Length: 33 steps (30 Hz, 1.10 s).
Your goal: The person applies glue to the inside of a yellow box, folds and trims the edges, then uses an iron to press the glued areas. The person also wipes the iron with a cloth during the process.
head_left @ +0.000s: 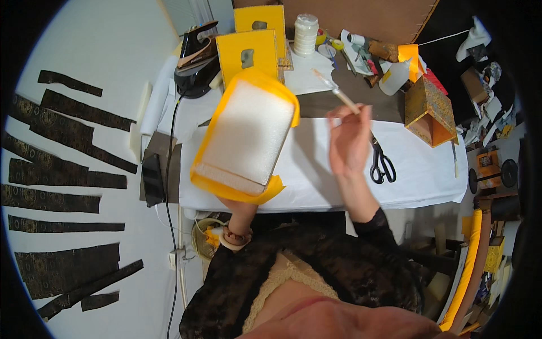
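One padded panel (245, 127): white face with a yellow cloth border, tilted over the white-covered counter (418, 175), left of the frame's centre.
Left hand (241, 209): at the panel's lower end, mostly hidden behind it; whether its fingers are spread or pressed together, I cannot tell.
Bangle (234, 244): pale, around the left wrist, below the panel.
Right hand (349, 144): right of centre, fingers pinching the light handle of a brush (348, 101), whose tip points to the upper left, apart from the panel.
Scissors (384, 169): black, on the counter just right of the right wrist.
Yellow boards (240, 45): two, upright, one before the other, top of the frame left of centre.
Iron (195, 65): black, upper left, beside the boards.
Jar (305, 37): white, ribbed, top centre.
Box (420, 107): gold-patterned, open-sided, right of the frame.
Bottle (394, 79): whitish, upper right, near the box.
Strips (84, 179): dark, patterned, spread over a pale surface (141, 226) at far left.
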Motion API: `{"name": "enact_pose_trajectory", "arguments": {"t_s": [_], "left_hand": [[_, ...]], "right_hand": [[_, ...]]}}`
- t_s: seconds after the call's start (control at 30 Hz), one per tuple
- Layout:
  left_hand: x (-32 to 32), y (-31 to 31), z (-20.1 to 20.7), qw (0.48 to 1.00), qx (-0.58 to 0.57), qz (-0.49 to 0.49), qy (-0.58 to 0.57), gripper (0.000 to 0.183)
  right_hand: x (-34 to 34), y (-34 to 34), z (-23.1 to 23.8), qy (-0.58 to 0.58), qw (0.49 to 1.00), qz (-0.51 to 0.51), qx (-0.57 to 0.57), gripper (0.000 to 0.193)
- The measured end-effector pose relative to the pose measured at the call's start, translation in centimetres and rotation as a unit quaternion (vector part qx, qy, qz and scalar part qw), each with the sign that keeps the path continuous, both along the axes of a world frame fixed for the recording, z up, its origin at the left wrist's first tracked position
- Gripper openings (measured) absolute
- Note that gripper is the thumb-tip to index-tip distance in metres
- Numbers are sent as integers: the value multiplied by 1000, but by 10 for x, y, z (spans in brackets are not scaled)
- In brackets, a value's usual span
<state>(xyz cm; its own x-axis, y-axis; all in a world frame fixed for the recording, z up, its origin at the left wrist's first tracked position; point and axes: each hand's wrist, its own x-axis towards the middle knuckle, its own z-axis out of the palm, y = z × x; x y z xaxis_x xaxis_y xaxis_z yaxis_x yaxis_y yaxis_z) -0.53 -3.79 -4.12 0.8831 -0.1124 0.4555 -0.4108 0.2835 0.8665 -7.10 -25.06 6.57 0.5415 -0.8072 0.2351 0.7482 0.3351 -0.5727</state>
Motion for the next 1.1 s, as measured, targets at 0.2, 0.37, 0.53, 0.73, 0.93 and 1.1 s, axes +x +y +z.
{"name": "enact_pose_trajectory", "arguments": {"t_s": [0.2, 0.37, 0.53, 0.73, 0.93, 1.1], "left_hand": [[-17, -12, -17, 961, 141, -227, -68, 98], [1, -17, 5, 950, 98, -273, -119, 114], [39, -12, 20, 926, 169, -325, -91, 124], [57, -14, 20, 953, 135, -263, -62, 90], [69, -6, 20, 914, 175, -367, -19, 78], [71, -13, 9, 924, 113, -363, 43, 69]], "right_hand": [[27, 17, -21, -122, 938, 212, 247, 24], [34, 4, -29, -126, 925, 239, 269, 23], [31, 0, -41, -116, 910, 292, 269, 23], [36, -7, -58, -123, 882, 363, 273, 25], [41, -6, -54, -77, 864, 403, 292, 23], [56, -15, -36, -31, 907, 360, 218, 22]]}}
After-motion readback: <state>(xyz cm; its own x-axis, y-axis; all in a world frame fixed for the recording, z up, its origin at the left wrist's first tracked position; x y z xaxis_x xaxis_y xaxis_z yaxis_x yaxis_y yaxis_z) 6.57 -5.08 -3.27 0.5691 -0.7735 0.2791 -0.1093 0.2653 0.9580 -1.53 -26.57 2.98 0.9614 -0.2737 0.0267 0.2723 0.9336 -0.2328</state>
